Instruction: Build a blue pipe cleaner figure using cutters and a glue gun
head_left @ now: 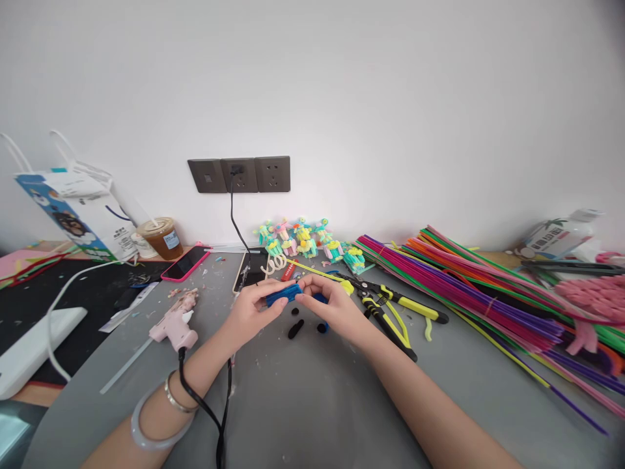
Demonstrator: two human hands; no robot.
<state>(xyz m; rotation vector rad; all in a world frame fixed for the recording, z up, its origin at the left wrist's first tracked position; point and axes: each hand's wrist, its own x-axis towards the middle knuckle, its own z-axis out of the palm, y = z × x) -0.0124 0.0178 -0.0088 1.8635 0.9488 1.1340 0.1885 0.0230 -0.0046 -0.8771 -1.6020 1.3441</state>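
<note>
Between both hands is a bundle of short blue pipe cleaner pieces (284, 295), held level just above the grey mat. My left hand (254, 311) pinches its left part, thumb in front and fingers behind. At the right end, my right hand (328, 303) closes thumb and fingertips on the same bundle. Below them on the mat lie a black fuzzy piece (295, 328), a small round black piece (295, 311) and a black-and-blue piece (322, 327). Another bit of blue shows partly behind my right hand.
A pink glue gun (176, 324) with its cord lies left. Yellow-black pliers (390, 312) and long colourful pipe cleaners (469, 293) lie right. Small pastel pipe cleaner figures (303, 238) stand by the wall. A pink-cased phone (186, 263) and drink cup (163, 238) stand back left.
</note>
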